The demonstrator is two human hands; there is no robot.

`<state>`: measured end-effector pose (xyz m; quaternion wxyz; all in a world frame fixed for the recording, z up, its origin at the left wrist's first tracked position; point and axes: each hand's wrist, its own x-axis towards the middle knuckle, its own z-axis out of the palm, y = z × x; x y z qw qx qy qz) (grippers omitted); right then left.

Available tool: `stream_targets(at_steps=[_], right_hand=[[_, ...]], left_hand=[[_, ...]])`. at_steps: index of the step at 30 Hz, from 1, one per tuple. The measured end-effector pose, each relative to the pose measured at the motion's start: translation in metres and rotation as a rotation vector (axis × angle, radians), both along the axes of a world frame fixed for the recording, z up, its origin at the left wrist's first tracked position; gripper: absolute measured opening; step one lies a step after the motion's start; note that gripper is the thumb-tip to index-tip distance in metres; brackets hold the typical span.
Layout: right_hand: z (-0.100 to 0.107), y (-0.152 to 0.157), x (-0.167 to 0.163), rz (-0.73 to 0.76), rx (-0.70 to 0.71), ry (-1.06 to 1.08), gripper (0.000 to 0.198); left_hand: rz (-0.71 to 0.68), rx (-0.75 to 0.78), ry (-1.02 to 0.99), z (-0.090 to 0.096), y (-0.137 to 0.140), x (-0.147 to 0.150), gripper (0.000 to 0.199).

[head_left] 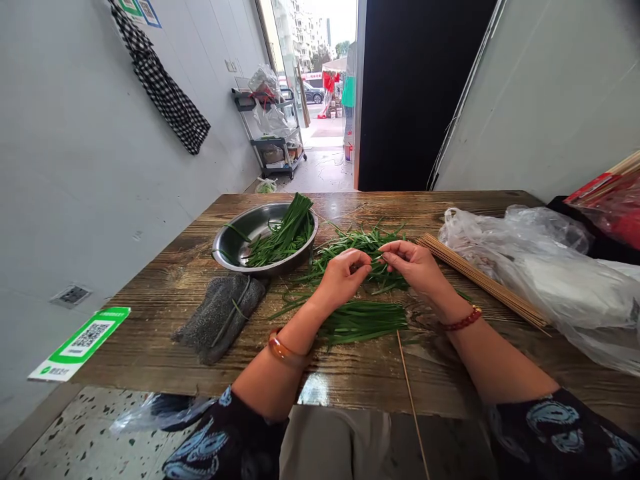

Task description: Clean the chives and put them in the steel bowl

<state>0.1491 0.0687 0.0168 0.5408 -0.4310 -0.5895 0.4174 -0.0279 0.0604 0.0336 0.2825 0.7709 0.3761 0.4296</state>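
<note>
Over a loose heap of garlic chives (360, 241), my left hand (347, 270) and my right hand (407, 260) are raised close together. Both have thumb and forefinger pinched, with a thin chive leaf between them, partly hidden by the fingertips. A neat row of chives (367, 320) lies on the table below my wrists. One thin bamboo skewer (407, 373) touches its right end and juts past the table's front edge. To the left, a steel bowl (225, 257) holds more chives, with a thick bunch leaning on its far rim.
Right of the heap lies a bundle of bamboo skewers (485, 283), beside clear plastic bags (565, 273). A grey mesh cloth (215, 317) sits front left on the wooden table (170, 333). Beyond the table stand a loaded cart (273, 140) and an open doorway.
</note>
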Motion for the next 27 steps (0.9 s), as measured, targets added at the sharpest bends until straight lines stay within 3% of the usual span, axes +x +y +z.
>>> stream_targets(at_steps=[4, 8, 15, 22, 27], right_hand=[[-0.002, 0.002, 0.001, 0.001, -0.048, 0.037, 0.032], [-0.008, 0.009, 0.011, -0.111, -0.023, 0.043, 0.031], [-0.011, 0.013, 0.027, -0.284, 0.304, -0.394, 0.023], [-0.005, 0.005, 0.013, -0.073, 0.091, -0.027, 0.034], [-0.002, 0.002, 0.008, -0.059, 0.039, 0.079, 0.027]], left_hand=[[0.065, 0.037, 0.052, -0.003, 0.003, -0.001, 0.011], [0.146, -0.017, 0.004, -0.004, 0.007, -0.005, 0.009], [0.126, -0.261, -0.262, -0.004, 0.010, -0.009, 0.014], [0.104, -0.301, -0.303, -0.003, 0.007, -0.005, 0.014], [0.098, -0.331, -0.310, -0.004, 0.006, -0.003, 0.014]])
